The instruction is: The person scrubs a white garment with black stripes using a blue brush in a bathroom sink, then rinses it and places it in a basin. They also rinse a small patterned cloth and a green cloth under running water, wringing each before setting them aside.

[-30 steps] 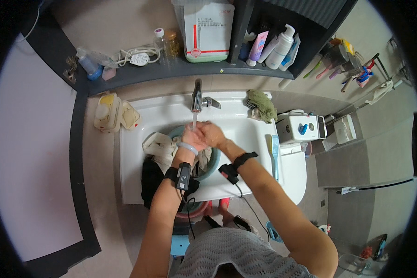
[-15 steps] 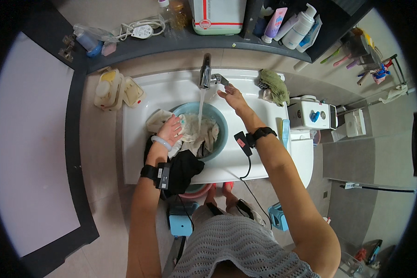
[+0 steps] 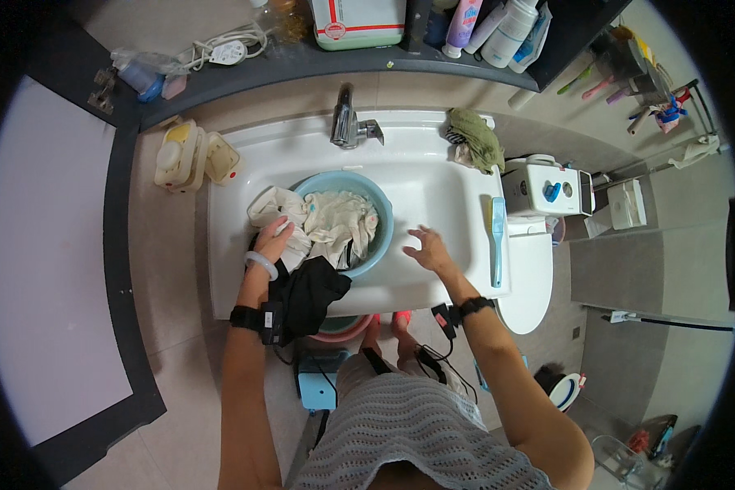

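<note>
A light blue basin point(image 3: 386, 216) stands in the white sink point(image 3: 441, 196). Wet whitish cloths point(image 3: 339, 224) fill it, and another white cloth point(image 3: 278, 204) hangs over its left rim. Black cloth point(image 3: 312, 296) drapes over the sink's front edge. My left hand point(image 3: 271, 242), its fingers stretched out, is at the white cloth left of the basin; I cannot tell whether it presses on it. To the right of the basin my right hand point(image 3: 429, 250) hovers over the sink, fingers apart and holding nothing. No water runs from the chrome faucet point(image 3: 345, 122) behind the basin.
A blue brush point(image 3: 496, 241) lies on the sink's right edge, with a green cloth point(image 3: 475, 137) at the back right corner. Cream containers point(image 3: 189, 159) stand at the left. A dark shelf point(image 3: 302, 70) overhangs the back; a toilet point(image 3: 527, 286) is at the right.
The water stream has stopped and the faucet lever has been pushed down. My right hand has drawn back from the lever toward me. My left hand has shifted slightly left and nearer.
</note>
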A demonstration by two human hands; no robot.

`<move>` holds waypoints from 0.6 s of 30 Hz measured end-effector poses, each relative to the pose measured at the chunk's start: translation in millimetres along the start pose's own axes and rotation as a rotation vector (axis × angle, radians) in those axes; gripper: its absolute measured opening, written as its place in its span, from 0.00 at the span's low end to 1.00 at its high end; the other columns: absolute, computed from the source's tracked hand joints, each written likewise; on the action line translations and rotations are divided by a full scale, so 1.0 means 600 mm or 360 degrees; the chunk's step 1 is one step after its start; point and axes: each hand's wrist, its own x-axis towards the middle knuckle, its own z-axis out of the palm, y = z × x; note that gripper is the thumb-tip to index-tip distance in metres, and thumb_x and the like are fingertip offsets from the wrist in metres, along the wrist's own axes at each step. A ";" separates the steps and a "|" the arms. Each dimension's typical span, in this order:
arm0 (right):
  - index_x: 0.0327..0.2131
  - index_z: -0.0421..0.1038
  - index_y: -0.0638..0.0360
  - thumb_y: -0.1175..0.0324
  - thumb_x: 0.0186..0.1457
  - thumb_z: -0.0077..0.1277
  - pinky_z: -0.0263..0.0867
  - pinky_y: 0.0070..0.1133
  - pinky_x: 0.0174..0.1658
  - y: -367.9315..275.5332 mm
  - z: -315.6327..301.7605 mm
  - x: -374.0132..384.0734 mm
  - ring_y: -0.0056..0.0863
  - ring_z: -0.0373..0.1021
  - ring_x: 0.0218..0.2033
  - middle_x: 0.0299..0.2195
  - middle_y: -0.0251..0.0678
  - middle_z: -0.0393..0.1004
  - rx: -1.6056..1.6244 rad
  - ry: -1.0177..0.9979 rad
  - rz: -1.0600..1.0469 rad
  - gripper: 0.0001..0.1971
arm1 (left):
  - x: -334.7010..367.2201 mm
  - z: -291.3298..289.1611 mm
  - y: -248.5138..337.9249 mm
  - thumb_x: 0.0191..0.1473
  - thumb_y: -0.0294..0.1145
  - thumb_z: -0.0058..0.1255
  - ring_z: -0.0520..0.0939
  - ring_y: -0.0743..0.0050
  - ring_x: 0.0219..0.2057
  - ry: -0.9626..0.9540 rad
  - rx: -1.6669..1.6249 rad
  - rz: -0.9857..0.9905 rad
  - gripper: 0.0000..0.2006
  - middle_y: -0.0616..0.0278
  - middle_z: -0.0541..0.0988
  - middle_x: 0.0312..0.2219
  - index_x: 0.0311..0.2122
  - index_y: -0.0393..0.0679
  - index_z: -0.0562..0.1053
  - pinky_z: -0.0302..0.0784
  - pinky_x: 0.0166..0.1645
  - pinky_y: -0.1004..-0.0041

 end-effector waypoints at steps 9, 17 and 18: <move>0.64 0.41 0.70 0.62 0.50 0.62 0.66 0.30 0.52 -0.026 0.143 0.012 0.38 0.66 0.51 0.55 0.51 0.63 0.1949 -0.0122 0.0357 0.48 | -0.058 -0.063 -0.022 0.42 0.62 0.59 0.59 0.48 0.62 -0.0038 0.0483 -0.0282 0.50 0.41 0.58 0.61 0.62 0.37 0.57 0.57 0.64 0.61; 0.59 0.51 0.71 0.62 0.48 0.64 0.69 0.26 0.44 -0.048 0.174 0.047 0.30 0.70 0.41 0.46 0.43 0.70 0.2116 -0.0169 0.0251 0.41 | -0.135 -0.039 -0.015 0.15 0.68 0.69 0.45 0.28 0.65 -0.0552 0.1372 -0.0356 0.80 0.31 0.36 0.64 0.67 0.44 0.28 0.47 0.65 0.44; 0.58 0.53 0.70 0.63 0.48 0.64 0.69 0.26 0.44 -0.051 0.177 0.051 0.30 0.70 0.41 0.45 0.43 0.70 0.2102 -0.0167 0.0241 0.40 | -0.135 -0.025 -0.015 0.15 0.67 0.70 0.46 0.28 0.64 -0.0525 0.1335 -0.0372 0.80 0.31 0.36 0.64 0.67 0.44 0.28 0.47 0.65 0.44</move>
